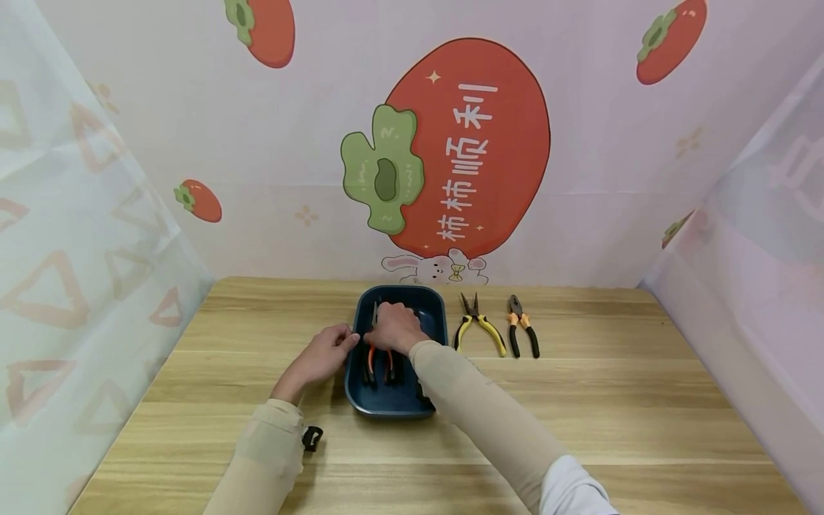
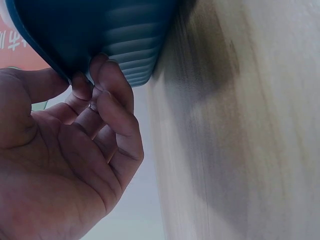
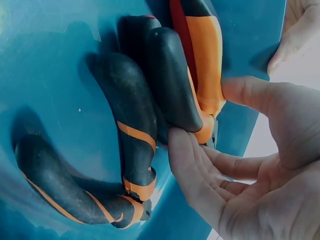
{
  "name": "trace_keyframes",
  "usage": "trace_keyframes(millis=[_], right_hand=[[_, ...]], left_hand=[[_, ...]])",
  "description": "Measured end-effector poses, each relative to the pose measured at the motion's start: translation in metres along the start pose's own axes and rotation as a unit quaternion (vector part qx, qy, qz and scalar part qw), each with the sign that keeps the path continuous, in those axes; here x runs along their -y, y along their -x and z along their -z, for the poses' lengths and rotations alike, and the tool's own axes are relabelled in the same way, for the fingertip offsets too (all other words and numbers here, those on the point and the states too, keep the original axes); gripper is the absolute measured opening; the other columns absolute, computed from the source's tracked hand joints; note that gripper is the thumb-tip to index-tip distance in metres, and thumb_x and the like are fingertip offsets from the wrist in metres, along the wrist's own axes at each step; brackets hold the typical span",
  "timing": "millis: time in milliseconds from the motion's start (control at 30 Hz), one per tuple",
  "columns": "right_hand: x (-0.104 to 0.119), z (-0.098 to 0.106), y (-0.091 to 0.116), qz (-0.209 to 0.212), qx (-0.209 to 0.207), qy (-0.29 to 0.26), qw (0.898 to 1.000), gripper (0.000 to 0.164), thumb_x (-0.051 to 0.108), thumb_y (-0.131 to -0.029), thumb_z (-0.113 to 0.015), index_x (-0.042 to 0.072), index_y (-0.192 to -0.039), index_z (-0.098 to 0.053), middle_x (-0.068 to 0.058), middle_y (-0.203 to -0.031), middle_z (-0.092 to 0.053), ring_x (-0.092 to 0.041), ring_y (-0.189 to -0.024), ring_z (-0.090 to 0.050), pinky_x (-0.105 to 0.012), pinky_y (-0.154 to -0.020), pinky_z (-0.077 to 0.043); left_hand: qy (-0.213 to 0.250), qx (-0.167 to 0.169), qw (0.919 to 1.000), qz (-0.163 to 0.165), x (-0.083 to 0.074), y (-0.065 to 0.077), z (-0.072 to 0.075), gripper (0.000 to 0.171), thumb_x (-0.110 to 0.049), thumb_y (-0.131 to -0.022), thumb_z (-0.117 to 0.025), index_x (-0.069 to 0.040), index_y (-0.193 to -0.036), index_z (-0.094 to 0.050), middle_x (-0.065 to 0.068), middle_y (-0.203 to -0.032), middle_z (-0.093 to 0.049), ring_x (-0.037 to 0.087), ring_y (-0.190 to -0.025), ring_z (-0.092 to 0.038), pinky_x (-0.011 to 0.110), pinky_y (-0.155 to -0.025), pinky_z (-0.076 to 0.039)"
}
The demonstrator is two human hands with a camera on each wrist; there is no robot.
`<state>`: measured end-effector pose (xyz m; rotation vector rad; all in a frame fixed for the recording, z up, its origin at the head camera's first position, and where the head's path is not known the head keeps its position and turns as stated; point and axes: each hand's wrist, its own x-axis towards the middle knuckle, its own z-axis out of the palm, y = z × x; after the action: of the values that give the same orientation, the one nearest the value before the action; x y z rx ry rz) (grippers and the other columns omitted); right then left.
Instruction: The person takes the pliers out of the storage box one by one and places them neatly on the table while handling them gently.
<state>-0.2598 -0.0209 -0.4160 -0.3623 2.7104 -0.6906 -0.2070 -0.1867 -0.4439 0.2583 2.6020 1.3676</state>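
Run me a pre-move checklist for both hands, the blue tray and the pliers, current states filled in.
1. Grip on the orange-handled pliers: ok; the right hand pinches them between thumb and fingers.
2. Blue tray steadied: ok; the left hand has thumb and fingers at its rim.
3. Neighbouring tools clear of the held pair: not ok; black-handled pliers lie close alongside in the tray.
4. Held pair lifted off the tray floor: cannot tell.
5. Table right of the tray free of tools: not ok; yellow-and-black pliers and black-and-orange pliers lie there.
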Motion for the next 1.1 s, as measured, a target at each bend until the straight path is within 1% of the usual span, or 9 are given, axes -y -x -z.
trace_keyframes(millis=[133, 300, 433, 533, 733, 833, 967, 1100], right_hand=[[0.001, 0.000, 0.000, 0.001, -0.004, 0.007, 1.000, 0.026, 0.033, -0.093, -0.076, 0.011, -0.084, -0.063, -0.004, -0.070, -0.060, -0.020, -0.063, -0.061, -0.031, -0.058, -0.048], [0.003, 0.001, 0.000, 0.001, -0.013, 0.008, 1.000, 0.030, 0.034, -0.093, -0.075, 0.011, -0.078, -0.064, -0.003, -0.065, -0.057, -0.019, -0.061, -0.060, -0.031, -0.059, -0.047], [0.004, 0.004, 0.002, 0.003, -0.019, 0.006, 1.000, 0.030, 0.033, -0.094, -0.074, 0.012, -0.075, -0.064, -0.003, -0.062, -0.056, -0.018, -0.060, -0.060, -0.030, -0.058, -0.047], [0.004, 0.006, 0.003, 0.005, -0.018, 0.000, 1.000, 0.030, 0.032, -0.095, -0.073, 0.012, -0.075, -0.064, -0.002, -0.061, -0.056, -0.018, -0.058, -0.060, -0.029, -0.056, -0.046], [0.003, 0.009, 0.004, 0.008, -0.013, -0.007, 1.000, 0.033, 0.030, -0.096, -0.072, 0.010, -0.071, -0.062, 0.000, -0.057, -0.049, -0.018, -0.054, -0.058, -0.028, -0.050, -0.042], [0.003, 0.011, 0.005, 0.008, -0.014, -0.009, 1.000, 0.032, 0.029, -0.096, -0.071, 0.010, -0.072, -0.062, -0.001, -0.059, -0.049, -0.018, -0.054, -0.057, -0.028, -0.050, -0.041], [0.003, 0.013, 0.005, 0.001, -0.013, -0.008, 1.000, 0.029, 0.029, -0.097, -0.070, 0.010, -0.076, -0.062, -0.003, -0.063, -0.052, -0.019, -0.056, -0.058, -0.029, -0.053, -0.042], [0.004, 0.016, 0.007, -0.001, -0.015, 0.004, 1.000, 0.028, 0.030, -0.098, -0.070, 0.011, -0.080, -0.061, -0.004, -0.066, -0.054, -0.020, -0.060, -0.058, -0.031, -0.057, -0.043]], left_hand=[[0.002, 0.000, 1.0000, -0.006, -0.001, 0.002, 0.001, 0.028, -0.017, -0.109, -0.047, 0.002, -0.090, -0.055, 0.005, -0.070, -0.049, 0.019, -0.061, -0.048, 0.032, -0.058, -0.039], [0.005, -0.002, 0.9999, -0.013, -0.003, 0.003, 0.001, 0.029, -0.018, -0.109, -0.047, 0.001, -0.088, -0.054, 0.004, -0.069, -0.048, 0.019, -0.061, -0.048, 0.033, -0.058, -0.040], [0.005, -0.005, 1.0000, -0.006, -0.003, 0.003, 0.000, 0.029, -0.018, -0.109, -0.047, 0.000, -0.088, -0.054, 0.004, -0.069, -0.048, 0.019, -0.061, -0.048, 0.032, -0.058, -0.040], [0.004, -0.008, 1.0000, -0.004, -0.003, 0.003, 0.000, 0.029, -0.019, -0.109, -0.048, 0.001, -0.088, -0.054, 0.004, -0.069, -0.049, 0.019, -0.062, -0.048, 0.032, -0.059, -0.040], [0.000, -0.009, 1.0000, 0.000, -0.003, 0.003, -0.001, 0.028, -0.018, -0.109, -0.048, 0.001, -0.089, -0.054, 0.004, -0.070, -0.049, 0.019, -0.063, -0.049, 0.032, -0.059, -0.040], [-0.002, -0.011, 0.9999, 0.007, -0.003, 0.003, -0.001, 0.028, -0.018, -0.109, -0.048, 0.001, -0.089, -0.054, 0.005, -0.070, -0.049, 0.019, -0.063, -0.049, 0.032, -0.059, -0.040], [-0.005, -0.009, 0.9999, 0.003, -0.003, 0.003, -0.001, 0.028, -0.018, -0.109, -0.048, 0.000, -0.089, -0.054, 0.005, -0.070, -0.048, 0.019, -0.062, -0.048, 0.032, -0.058, -0.039], [-0.006, -0.007, 1.0000, 0.003, -0.004, 0.004, 0.000, 0.028, -0.019, -0.109, -0.047, 0.000, -0.089, -0.054, 0.004, -0.070, -0.048, 0.019, -0.062, -0.048, 0.031, -0.059, -0.039]])
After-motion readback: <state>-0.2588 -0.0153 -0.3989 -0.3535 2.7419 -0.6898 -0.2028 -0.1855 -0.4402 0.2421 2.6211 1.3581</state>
